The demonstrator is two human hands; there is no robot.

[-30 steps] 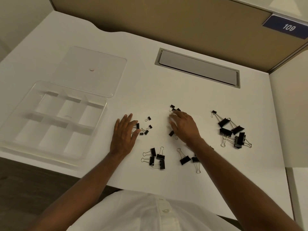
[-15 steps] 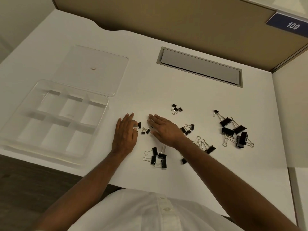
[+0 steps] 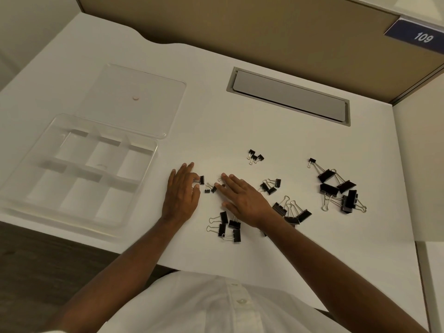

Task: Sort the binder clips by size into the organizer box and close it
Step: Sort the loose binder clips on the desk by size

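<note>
Nearest, a white shirt (image 3: 216,306) is seen at the bottom edge, and both bare forearms are stretched out over the white table (image 3: 240,116). Just beyond the wrists, a cluster of four medium clips (image 3: 227,225) is laid out between the arms, and another bunch of medium clips (image 3: 292,212) is partly covered by the right wrist. Next, the left hand (image 3: 182,195) is laid flat on the table, fingers straight and together; a small clip (image 3: 201,180) is touched at its fingertips, nothing gripped. The right hand (image 3: 242,198) is spread flat too, fingers extended and loose, with tiny clips (image 3: 211,187) lying just off its fingertips, between the two hands; nothing is held there either. Off to the right, a pile of large clips (image 3: 338,188) is seen well apart from the hands, with a few small clips (image 3: 271,185) in between. Further on, three tiny clips (image 3: 255,156) are grouped alone. To the left, the clear organizer box (image 3: 36,195) is lying open, its compartments showing no clips, with its lid (image 3: 134,99) folded back flat behind it. Farthest, a grey cable hatch (image 3: 288,97) is set into the table below a tan partition (image 3: 240,25), where a blue sign (image 3: 418,36) reading 109 is fixed.
</note>
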